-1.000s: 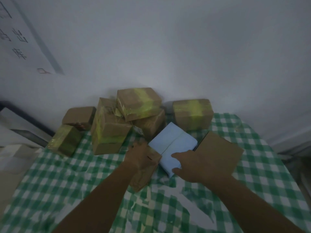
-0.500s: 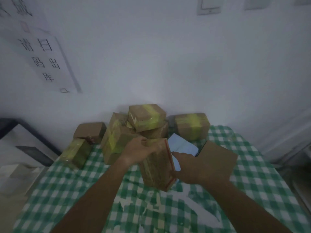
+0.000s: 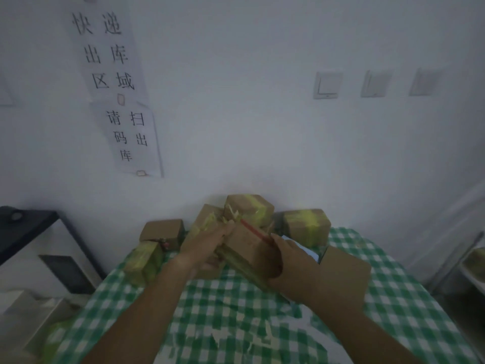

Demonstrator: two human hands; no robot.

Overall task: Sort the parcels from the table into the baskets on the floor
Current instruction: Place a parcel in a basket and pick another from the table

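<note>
Held parcel: a brown cardboard parcel [image 3: 249, 248] with a red strip along its upper edge, lifted clear of the cloth and tilted, between both hands above the middle of the table.
Left hand: the left hand [image 3: 207, 245] clasps the parcel's left end, fingers curled over its top edge.
Right hand: the right hand [image 3: 291, 266] cups the parcel's right side from below and behind, fingers wrapped round it.
Table: covered by a green-and-white checked cloth [image 3: 210, 311], rumpled near the front.
Stacked parcels: a box banded in yellow tape [image 3: 249, 210] sits highest, against the wall, behind the held parcel; another taped box [image 3: 207, 219] leans just left of it.
Right rear parcel: a box with a yellow tape band [image 3: 305, 225], beside the stack, on the cloth.
Left parcels: a plain brown box [image 3: 162, 231] near the wall; a yellow-taped box [image 3: 144, 260] in front of it at the table's left edge.
Flat items: a pale blue packet [image 3: 307, 252] shows behind the right hand; a flat brown carton [image 3: 346, 269] lies just beside it to the right.
Wall: two paper signs [image 3: 118, 101] with printed characters at left; three switch plates [image 3: 328, 85] at right.
Baskets: cannot tell where they stand.
</note>
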